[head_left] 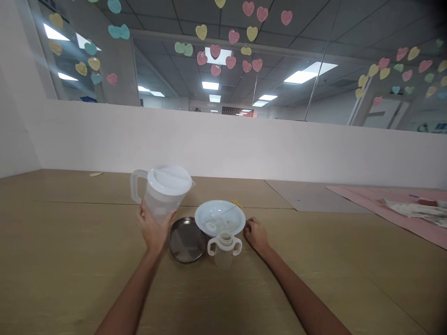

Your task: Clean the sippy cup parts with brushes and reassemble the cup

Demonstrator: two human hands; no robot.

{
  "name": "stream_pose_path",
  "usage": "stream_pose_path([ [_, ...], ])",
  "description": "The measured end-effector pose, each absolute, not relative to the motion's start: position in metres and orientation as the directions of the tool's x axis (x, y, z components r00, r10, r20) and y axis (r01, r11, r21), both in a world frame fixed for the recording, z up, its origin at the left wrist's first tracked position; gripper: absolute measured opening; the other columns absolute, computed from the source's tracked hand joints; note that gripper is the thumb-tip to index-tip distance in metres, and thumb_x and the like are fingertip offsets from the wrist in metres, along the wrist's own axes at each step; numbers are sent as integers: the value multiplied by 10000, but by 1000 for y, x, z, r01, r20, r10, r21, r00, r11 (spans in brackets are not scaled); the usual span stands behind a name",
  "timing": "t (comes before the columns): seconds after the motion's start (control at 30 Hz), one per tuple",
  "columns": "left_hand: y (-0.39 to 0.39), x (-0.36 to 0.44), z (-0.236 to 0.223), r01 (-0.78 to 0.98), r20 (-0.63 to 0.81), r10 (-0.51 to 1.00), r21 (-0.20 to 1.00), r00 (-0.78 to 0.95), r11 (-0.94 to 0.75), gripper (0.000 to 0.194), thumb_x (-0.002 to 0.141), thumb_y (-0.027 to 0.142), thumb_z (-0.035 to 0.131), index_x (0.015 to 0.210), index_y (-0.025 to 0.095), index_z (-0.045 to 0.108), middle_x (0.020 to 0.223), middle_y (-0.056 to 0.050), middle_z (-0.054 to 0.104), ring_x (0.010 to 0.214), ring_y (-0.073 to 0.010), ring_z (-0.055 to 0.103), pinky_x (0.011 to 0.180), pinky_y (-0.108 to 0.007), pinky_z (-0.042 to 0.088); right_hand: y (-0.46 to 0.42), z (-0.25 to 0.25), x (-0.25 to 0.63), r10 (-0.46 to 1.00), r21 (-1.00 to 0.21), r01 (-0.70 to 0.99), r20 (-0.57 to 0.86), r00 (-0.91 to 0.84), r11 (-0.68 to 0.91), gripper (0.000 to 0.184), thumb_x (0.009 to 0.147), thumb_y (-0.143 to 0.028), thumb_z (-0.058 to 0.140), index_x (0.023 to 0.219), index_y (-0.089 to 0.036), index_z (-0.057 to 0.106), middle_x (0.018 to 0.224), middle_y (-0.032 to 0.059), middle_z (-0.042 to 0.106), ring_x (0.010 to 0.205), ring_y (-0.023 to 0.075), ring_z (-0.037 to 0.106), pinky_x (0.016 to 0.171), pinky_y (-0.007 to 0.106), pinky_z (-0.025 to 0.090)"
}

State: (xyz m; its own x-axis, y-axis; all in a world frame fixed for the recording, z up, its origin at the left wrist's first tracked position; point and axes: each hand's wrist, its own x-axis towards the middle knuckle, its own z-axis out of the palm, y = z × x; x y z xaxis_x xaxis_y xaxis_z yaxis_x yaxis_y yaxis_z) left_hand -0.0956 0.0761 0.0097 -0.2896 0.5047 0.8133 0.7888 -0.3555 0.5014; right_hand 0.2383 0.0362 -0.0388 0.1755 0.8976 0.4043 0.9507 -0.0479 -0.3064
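My left hand [152,229] wraps around the lower body of a translucent plastic pitcher [162,190] with a white lid and a handle on its left side; the pitcher stands upright on the wooden table [70,260]. To its right lies a round steel plate [186,240]. A white bowl [220,217] with small clear parts inside sits behind a clear two-handled baby cup [224,249]. My right hand [256,234] rests on the table with fingers curled, touching the bowl's right rim.
A white wall runs along the table's far edge, with glass and paper hearts above. A pink mat [391,204] with papers and pens lies at the far right. A small yellow scrap [95,174] sits near the back left.
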Motion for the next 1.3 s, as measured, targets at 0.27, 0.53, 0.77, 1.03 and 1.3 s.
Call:
stream_pose_path([
  [0.27, 66, -86, 15, 892, 931, 366, 150, 18, -426, 863, 745, 492, 591, 1398, 93, 193, 1371, -232, 327, 1271, -362, 304, 1026, -520, 299, 32, -34, 237, 898, -316, 947, 400, 186, -55, 230, 801, -106, 428, 824, -151, 652, 875, 73, 583, 837, 149, 532, 710, 214, 345],
  [0.53, 66, -84, 16, 893, 930, 353, 71, 102, -444, 807, 765, 438, 584, 1387, 79, 214, 1365, -243, 334, 1284, -361, 284, 1037, -517, 277, 32, -32, 237, 902, -313, 947, 386, 191, -67, 226, 806, -115, 426, 819, -150, 649, 887, 72, 588, 841, 148, 529, 703, 208, 343],
  [0.77, 60, -84, 18, 901, 895, 441, 140, 63, -412, 798, 746, 480, 579, 1358, 78, 263, 1355, -237, 359, 1272, -365, 306, 1034, -523, 266, 30, -31, 236, 908, -303, 951, 383, 172, -52, 239, 802, -107, 418, 819, -153, 652, 875, 71, 585, 829, 151, 529, 690, 215, 344],
  [1.03, 59, -84, 20, 902, 886, 460, 148, 61, -406, 783, 751, 499, 557, 1349, 71, 289, 1355, -234, 366, 1278, -364, 301, 1054, -522, 223, 30, -31, 236, 906, -315, 948, 384, 175, -49, 227, 799, -105, 424, 803, -154, 645, 877, 70, 584, 826, 145, 529, 686, 212, 340],
  [1.3, 66, -90, 8, 883, 891, 454, 225, -15, -413, 931, 699, 596, 554, 1382, 62, 214, 1374, -230, 350, 1270, -371, 319, 1030, -480, 285, 31, -33, 237, 911, -301, 953, 384, 153, -33, 220, 803, -108, 417, 782, -141, 633, 905, 71, 582, 847, 136, 539, 700, 206, 342],
])
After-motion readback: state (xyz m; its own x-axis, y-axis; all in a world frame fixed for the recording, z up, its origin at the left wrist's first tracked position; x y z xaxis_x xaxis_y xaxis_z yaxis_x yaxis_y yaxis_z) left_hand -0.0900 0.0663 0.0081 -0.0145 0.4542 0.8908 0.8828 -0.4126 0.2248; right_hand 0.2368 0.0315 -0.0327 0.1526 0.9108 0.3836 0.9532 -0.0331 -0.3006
